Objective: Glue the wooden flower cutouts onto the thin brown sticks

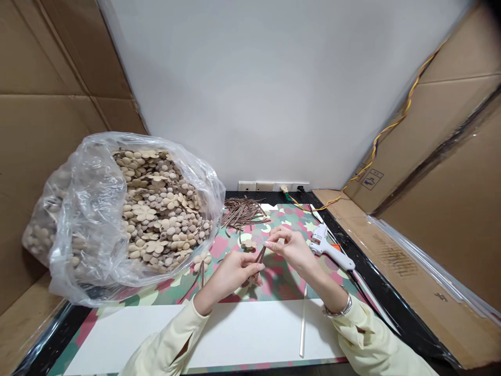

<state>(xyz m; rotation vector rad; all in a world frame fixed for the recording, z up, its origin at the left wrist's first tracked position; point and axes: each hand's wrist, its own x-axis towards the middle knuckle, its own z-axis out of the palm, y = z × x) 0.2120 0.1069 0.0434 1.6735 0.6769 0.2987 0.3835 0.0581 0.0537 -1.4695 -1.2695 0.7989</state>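
Note:
A thin brown strip (261, 254) is stretched between my hands, looking folded or doubled. My left hand (234, 272) grips its lower part between thumb and fingers. Fingertips of my right hand (289, 249) pinch its upper end. Just beyond them a beige flower-shaped piece (249, 244) lies on the patterned mat (289, 282). Left of my left wrist rests another beige flower piece (202, 261), with brown strips (202, 274) beside it. A pile of brown strips (243, 213) lies further back.
A large clear plastic bag (92, 209) full of flower pieces (156, 214) stands at left. To the right lies a white glue gun (332, 250). A white board (250, 334) and a narrow stick (303, 326) are in front. Power sockets (265, 186) and a yellow cord (376, 146) are behind.

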